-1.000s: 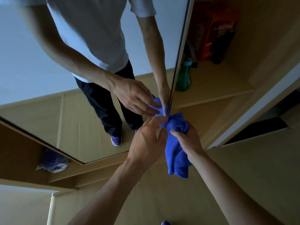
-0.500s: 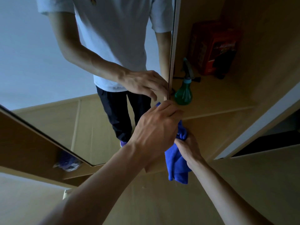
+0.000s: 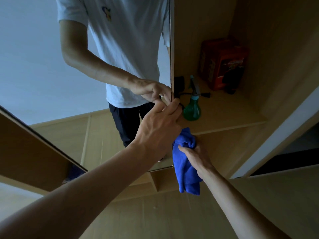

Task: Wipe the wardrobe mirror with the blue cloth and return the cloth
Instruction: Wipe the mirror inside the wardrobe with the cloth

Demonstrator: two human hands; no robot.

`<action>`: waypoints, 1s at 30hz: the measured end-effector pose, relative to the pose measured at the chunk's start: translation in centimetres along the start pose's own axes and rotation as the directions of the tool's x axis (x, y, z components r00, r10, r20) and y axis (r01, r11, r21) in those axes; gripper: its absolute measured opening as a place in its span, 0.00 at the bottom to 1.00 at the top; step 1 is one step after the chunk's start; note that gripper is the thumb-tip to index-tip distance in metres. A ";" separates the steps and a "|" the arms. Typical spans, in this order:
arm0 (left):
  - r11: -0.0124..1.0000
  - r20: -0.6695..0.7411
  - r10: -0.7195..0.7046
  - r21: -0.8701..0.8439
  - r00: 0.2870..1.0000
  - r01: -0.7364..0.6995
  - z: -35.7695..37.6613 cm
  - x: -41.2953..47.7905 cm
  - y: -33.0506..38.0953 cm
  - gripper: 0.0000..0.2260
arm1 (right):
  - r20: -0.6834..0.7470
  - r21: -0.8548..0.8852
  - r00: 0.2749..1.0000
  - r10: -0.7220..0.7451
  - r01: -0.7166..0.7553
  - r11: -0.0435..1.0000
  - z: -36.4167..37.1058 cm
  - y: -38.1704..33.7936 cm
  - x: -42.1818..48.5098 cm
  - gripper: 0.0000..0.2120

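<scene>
The wardrobe mirror point(image 3: 51, 66) fills the upper left on a door whose right edge runs down the middle. My left hand point(image 3: 158, 128) grips that edge, fingers curled around it, and its reflection meets it in the glass. My right hand point(image 3: 195, 152) is just right of the door edge, below the left hand, closed on the bunched blue cloth point(image 3: 186, 169). Most of the cloth hangs down below my fist.
Inside the open wardrobe, a wooden shelf point(image 3: 224, 118) carries a green spray bottle point(image 3: 192, 109), a red box point(image 3: 222, 62) and a black cable with a plug point(image 3: 179, 81). A white door frame point(image 3: 276, 131) slants at the right. The mirror reflects a person in a white shirt.
My left hand left the cloth, rose and took hold of the mirror door's edge. The view tilted upward. My right hand kept the cloth and stayed low beside the edge.
</scene>
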State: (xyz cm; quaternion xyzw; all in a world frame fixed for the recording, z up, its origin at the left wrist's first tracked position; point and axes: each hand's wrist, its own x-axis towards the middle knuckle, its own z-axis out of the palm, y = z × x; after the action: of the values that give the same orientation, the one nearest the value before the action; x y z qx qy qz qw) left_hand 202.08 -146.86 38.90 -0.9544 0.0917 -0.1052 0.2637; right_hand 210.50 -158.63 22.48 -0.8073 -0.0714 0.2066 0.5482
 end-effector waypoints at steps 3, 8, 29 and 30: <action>1.000 0.012 -0.012 0.014 1.000 0.012 0.1 0.1 -0.3 0.19 | -0.014 0.066 1.000 -0.023 0.024 0.998 -0.1 -0.9 0.0 0.10; 0.999 0.042 -0.030 0.017 0.999 0.029 -0.6 0.3 -0.3 0.21 | -0.050 0.143 0.991 -0.124 0.130 0.981 -1.3 -4.0 -1.0 0.10; 0.996 -0.073 -0.079 -0.042 0.994 0.076 -4.5 2.3 -3.5 0.19 | -0.168 -0.002 0.986 0.020 -0.021 1.000 -0.7 -4.3 -0.6 0.13; 0.997 -0.089 -0.077 -0.037 0.993 0.074 -4.6 2.3 -3.4 0.19 | -0.166 0.049 0.986 0.013 -0.005 0.999 -1.1 -5.2 -0.7 0.12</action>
State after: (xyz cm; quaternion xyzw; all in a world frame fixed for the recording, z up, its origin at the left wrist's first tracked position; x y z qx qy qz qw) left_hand 203.58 -146.76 44.84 -0.9558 0.0693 -0.1568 0.2389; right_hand 210.91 -157.77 27.81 -0.8086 -0.0167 0.1427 0.5706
